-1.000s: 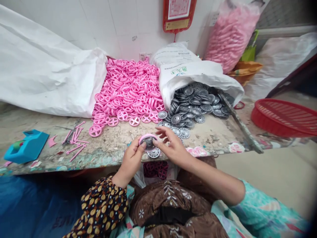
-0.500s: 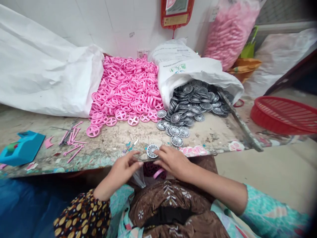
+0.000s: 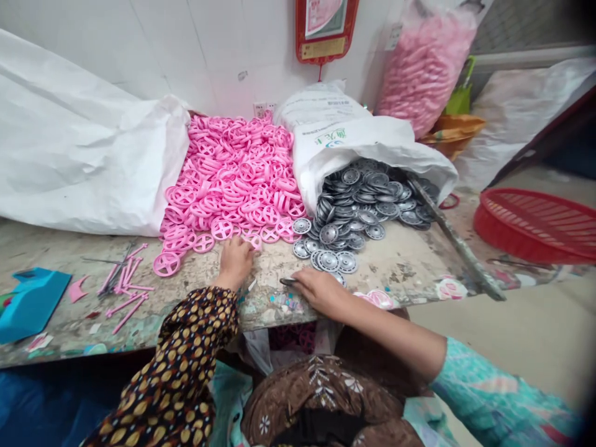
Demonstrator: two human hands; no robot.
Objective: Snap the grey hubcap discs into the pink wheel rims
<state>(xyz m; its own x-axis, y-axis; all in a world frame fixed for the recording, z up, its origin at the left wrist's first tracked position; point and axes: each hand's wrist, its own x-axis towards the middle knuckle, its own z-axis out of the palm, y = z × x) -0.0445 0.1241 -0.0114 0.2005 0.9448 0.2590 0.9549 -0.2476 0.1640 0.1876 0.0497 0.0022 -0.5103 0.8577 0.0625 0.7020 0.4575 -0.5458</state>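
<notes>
A heap of pink spoked wheels (image 3: 235, 180) spills across the worn bench (image 3: 195, 279) from a white sack. Grey hubcap discs (image 3: 358, 202) pour from a second white sack (image 3: 354, 136) beside it. My left hand (image 3: 236, 261) reaches to the near edge of the pink heap, its fingers curled over a pink wheel (image 3: 254, 241). Near the bench's front edge my right hand (image 3: 316, 287) pinches a grey disc (image 3: 288, 281), tilted edge-on. Several loose grey discs (image 3: 328, 259) lie just beyond that hand.
Pink plastic sprue sticks (image 3: 125, 285) and a blue plastic piece (image 3: 30, 301) lie at the left. A red basket (image 3: 535, 223) sits at the right beside a long metal bar (image 3: 459, 245). A clear bag holding pink wheels (image 3: 291, 338) hangs below the bench front.
The assembled pink wheel held a second ago is no longer in my hands. My left hand has moved forward to the pink heap; my right hand has picked up a grey disc.
</notes>
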